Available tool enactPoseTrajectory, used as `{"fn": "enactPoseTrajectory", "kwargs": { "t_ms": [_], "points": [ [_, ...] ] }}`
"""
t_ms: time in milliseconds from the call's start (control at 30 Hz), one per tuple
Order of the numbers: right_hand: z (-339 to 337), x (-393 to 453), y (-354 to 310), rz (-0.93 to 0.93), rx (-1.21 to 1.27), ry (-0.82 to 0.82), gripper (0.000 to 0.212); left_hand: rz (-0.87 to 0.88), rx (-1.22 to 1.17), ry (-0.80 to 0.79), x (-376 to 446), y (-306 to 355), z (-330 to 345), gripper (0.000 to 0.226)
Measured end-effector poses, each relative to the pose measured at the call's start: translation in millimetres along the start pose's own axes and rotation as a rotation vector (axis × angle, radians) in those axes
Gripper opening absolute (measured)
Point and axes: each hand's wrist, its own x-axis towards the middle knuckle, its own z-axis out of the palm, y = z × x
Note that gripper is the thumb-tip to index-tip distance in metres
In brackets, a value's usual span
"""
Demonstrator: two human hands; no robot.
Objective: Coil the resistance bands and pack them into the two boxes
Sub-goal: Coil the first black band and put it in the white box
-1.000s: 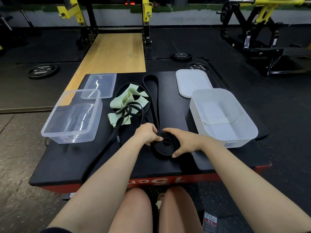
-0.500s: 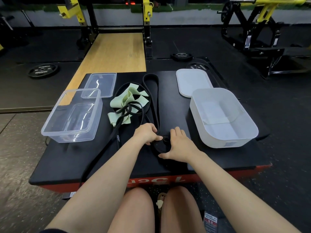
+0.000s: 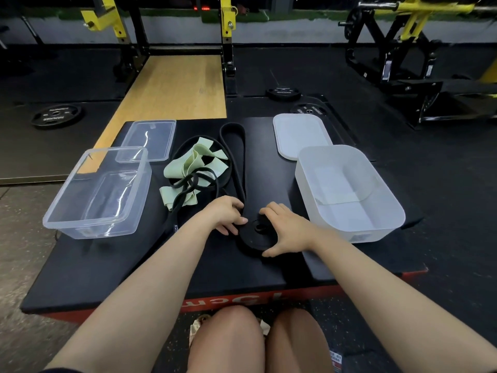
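A wide black resistance band is partly rolled into a flat coil (image 3: 254,236) on the black platform (image 3: 107,265); its loose tail (image 3: 238,157) runs away to the far side. My right hand (image 3: 285,228) grips the coil, fingers over its top and thumb at its near edge. My left hand (image 3: 226,214) pinches the band where it feeds into the coil. A light green band (image 3: 188,168) lies tangled with a thin black band (image 3: 193,189) further back. The clear box (image 3: 94,219) stands at left, the white box (image 3: 390,211) at right, both without bands.
A clear lid (image 3: 148,138) lies behind the clear box and a white lid (image 3: 298,133) behind the white box. Weight plates (image 3: 55,117) lie on the gym floor. Yellow rack posts and a wooden lifting deck stand beyond the platform. My knees are below the platform's red front edge.
My right hand has shifted round the coil, from flat on top of it to fingers at the far rim and thumb at the near edge. My left hand stays at the feed point.
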Motion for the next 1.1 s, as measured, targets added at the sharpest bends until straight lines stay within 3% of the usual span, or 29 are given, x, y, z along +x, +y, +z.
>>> {"fn": "enactPoseTrajectory", "kwargs": {
  "t_ms": [133, 400, 667, 833, 1100],
  "points": [
    [-6.2, 4.0, 2.8, -0.038, 0.004, -0.046, 0.1, 0.05, 0.117, 0.007, 4.4, -0.7, 0.2, 0.051],
    [-9.1, 5.7, 8.1, -0.05, 0.092, -0.081, 0.102, 0.048, -0.002, 0.056, 5.7, -13.2, 2.7, 0.034],
    [1.1, -4.1, 4.2, 0.118, 0.146, 0.001, 0.114, 0.028, -0.088, 0.148, 5.7, -14.5, 10.6, 0.03],
    [3.2, -11.0, 1.4, 0.262, 0.176, 0.047, 0.095, 0.03, -0.16, 0.137, 3.5, -13.4, 10.8, 0.032],
    [2.5, -7.9, 5.2, 0.219, 0.214, 0.029, 0.097, 0.016, -0.164, 0.162, -0.5, -12.7, 13.2, 0.029]
  ]
}}
